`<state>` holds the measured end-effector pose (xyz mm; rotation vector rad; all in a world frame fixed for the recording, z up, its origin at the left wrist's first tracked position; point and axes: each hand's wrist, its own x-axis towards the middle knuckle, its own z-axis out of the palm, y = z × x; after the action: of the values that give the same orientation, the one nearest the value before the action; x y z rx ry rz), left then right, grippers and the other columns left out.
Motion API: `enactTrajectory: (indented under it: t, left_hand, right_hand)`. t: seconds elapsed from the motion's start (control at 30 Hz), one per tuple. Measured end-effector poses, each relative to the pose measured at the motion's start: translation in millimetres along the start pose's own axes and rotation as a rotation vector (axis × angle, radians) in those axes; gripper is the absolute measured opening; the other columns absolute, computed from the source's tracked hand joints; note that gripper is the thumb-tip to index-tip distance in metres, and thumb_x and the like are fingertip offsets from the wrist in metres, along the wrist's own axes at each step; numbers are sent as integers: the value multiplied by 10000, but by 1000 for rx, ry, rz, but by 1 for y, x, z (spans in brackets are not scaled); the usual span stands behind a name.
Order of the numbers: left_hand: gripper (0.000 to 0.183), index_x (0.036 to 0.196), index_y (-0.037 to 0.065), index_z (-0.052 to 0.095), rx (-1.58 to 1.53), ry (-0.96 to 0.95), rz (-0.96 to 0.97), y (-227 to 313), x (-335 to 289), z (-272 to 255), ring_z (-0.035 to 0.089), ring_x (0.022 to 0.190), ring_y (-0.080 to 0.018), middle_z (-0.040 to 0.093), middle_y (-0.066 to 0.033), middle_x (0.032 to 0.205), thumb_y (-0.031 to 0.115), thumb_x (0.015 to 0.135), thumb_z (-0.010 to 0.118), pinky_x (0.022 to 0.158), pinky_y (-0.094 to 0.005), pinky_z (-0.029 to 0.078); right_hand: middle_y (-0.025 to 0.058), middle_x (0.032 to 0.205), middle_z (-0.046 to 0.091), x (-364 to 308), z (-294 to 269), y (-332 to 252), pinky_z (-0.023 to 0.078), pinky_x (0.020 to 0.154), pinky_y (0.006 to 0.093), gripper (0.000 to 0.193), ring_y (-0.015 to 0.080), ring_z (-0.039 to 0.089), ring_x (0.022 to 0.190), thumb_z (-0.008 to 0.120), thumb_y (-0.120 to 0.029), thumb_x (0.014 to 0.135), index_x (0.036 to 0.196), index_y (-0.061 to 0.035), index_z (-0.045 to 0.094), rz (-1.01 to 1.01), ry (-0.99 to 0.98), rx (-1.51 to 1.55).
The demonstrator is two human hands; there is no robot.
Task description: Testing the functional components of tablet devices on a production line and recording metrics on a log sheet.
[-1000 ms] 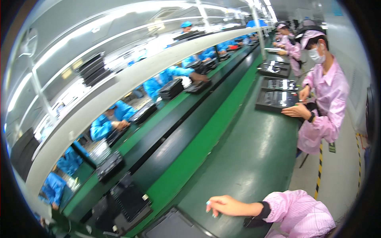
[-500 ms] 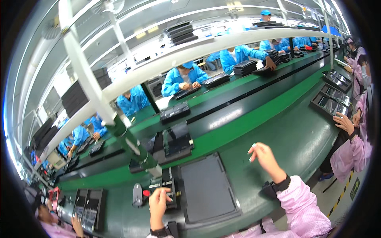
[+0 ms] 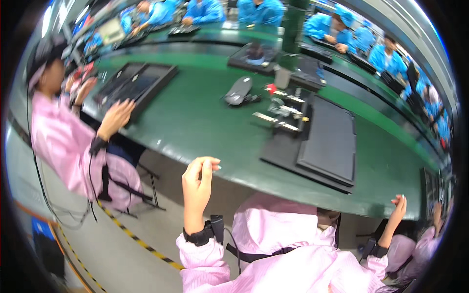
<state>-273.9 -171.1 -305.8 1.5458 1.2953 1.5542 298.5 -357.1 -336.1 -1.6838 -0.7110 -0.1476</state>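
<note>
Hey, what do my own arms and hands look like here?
Your left hand and right hand are bare, with no gloves. Both sleeves are pink and finely striped. Each wrist wears a black band with a small dark box; a thin dark cable leads from the left one.

Work surface: green bench (image 3: 220, 136), glossy, reflecting overhead light. Resting directly on it: a black board (image 3: 278, 155), beyond and between the left fingers (image 3: 206, 172) and right fingers (image 3: 400, 200); a grey device (image 3: 239, 91), farther beyond the left fingers and slightly to their right; a dark tray (image 3: 168, 78), beyond and left of the left fingers. A second tray (image 3: 430, 188) sits right of the right fingers, partly hidden.
</note>
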Motion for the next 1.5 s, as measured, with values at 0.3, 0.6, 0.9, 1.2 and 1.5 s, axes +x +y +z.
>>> enactTrajectory:
  t: [0.3,0.6,0.9,1.2,1.5]
  left_hand:
    - [239,884,17,571,-335,170,-564,-161,-97,-23,546,680,-95,593,-44,757,189,946,417,640,-233,440]
    - [310,977,-9,581,-88,-368,-816,-209,-172,-26,600,797,-171,637,-90,883,260,920,437,729,-303,467]
    - [246,776,-28,575,-23,-548,-152,-155,-77,34,600,730,-360,608,-225,785,182,838,463,646,-422,463]
    - [326,734,-22,571,-205,-1040,281,-55,-89,71,597,677,-366,593,-206,688,272,853,496,594,-457,468]
    - [202,792,20,518,-612,-954,478,23,-23,85,525,712,-278,554,-100,717,195,891,501,697,-366,416]
  right_hand:
    - [164,1236,446,-24,-13,-68,242,1034,364,478,290,367,1218,346,-344,939,1241,17,429,-631,-750,-677]
    - [167,1254,457,-21,20,-91,268,1020,392,468,314,393,1194,318,-340,950,1224,18,446,-891,-839,-809]
    - [171,1302,430,-14,8,-59,245,1041,387,440,313,367,1239,301,-288,957,1260,8,422,-885,-667,-844]
    - [163,1329,405,-20,18,-22,215,1060,376,466,292,341,1265,318,-296,954,1283,25,393,-685,-461,-623]
    - [173,1326,409,-28,27,-22,198,1064,401,561,310,320,1275,303,-417,935,1272,21,403,-658,-294,-490]
